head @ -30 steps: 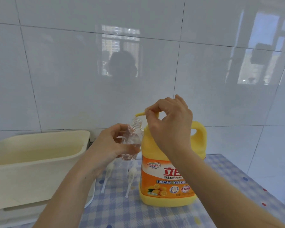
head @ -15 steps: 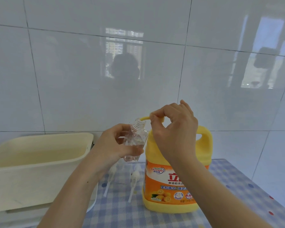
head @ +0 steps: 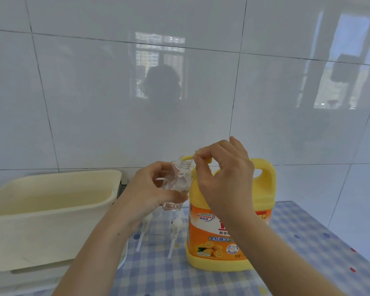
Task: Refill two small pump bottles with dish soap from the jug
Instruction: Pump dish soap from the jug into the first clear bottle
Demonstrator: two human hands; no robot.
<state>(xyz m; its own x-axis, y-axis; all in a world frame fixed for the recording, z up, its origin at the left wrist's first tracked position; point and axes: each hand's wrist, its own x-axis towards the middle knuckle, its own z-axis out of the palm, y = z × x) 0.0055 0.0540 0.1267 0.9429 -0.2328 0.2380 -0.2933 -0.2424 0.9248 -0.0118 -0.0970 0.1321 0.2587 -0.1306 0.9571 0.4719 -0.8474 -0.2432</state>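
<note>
Hands both occupied, close together above the surface (head: 297, 242). Left hand (head: 150, 193): fingers and thumb wrapped round the small clear bottle (head: 181, 181), held off the surface and tilted, open threaded neck pointing up and right. Right hand (head: 224, 174): thumb and forefinger pinched on the yellow pump spout (head: 188, 157) on top of the jug (head: 222, 236), other fingers curled above it. Spout tip sits at the bottle mouth; contact cannot be told. Fill level in the bottle unclear.

Jug: yellow body, orange label, upright on the blue checked surface, handle to the right. Two white pump heads (head: 145, 226) (head: 176, 228) lie flat on the surface just left of the jug, dip tubes pointing toward the camera. Cream plastic basin (head: 51, 227) at far left. White tiled wall (head: 94, 103) behind.
</note>
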